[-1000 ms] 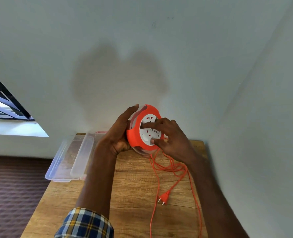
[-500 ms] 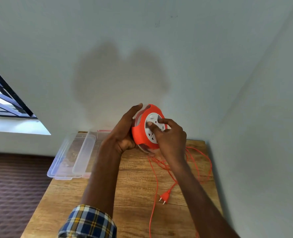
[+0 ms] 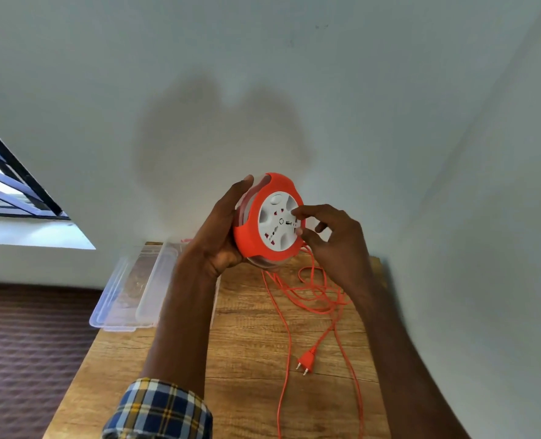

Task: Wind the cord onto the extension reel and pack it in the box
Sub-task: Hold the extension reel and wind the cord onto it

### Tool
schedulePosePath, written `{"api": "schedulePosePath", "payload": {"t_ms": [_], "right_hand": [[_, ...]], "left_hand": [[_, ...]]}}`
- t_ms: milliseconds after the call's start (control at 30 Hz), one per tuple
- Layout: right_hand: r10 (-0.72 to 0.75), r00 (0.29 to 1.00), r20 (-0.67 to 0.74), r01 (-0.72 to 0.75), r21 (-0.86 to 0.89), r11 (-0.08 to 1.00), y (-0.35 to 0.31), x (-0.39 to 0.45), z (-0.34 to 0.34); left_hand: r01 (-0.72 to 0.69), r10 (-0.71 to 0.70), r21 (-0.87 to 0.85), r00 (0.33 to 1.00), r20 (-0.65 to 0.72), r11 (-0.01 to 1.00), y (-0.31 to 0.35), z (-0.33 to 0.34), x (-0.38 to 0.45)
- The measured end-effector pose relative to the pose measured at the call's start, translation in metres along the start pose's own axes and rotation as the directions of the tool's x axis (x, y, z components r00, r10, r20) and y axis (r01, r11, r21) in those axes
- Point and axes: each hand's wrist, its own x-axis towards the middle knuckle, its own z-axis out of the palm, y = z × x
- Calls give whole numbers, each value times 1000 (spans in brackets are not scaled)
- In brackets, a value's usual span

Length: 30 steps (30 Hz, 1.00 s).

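At frame centre, above the wooden surface (image 3: 247, 359), the left hand (image 3: 221, 239) clasps the round orange-and-white plastic extension reel (image 3: 247, 239) in its grip so the right hand (image 3: 335, 248), pinching the white socket face (image 3: 277, 228), can probably wind in the loose orange cord (image 3: 321, 299) below.

A plain room, likely at home: bare painted wall (image 3: 262, 74) behind my grip (image 3: 218, 236), barred window (image 3: 6, 191) to its left, wooden counter (image 3: 247, 343) beneath.

Orange reel (image 3: 250, 245) (white face), orange cord (image 3: 289, 324), plaid sleeve (image 3: 158, 410).
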Motion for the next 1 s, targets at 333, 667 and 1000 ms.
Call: {"api": "schedulePosePath", "payload": {"t_ms": [333, 667, 1000], "right_hand": [[355, 933, 67, -359, 278, 891, 26, -12, 7], [484, 840, 246, -537, 508, 674, 16, -2, 4], [724, 524, 448, -664, 748, 18, 39, 8, 4]], "left_hand": [[-145, 145, -208, 989, -14, 967, 1, -31, -21], [-223, 215, -220, 975, -61, 950, -4, -47, -30], [-263, 277, -300, 961, 7, 917, -5, -64, -35]]}}
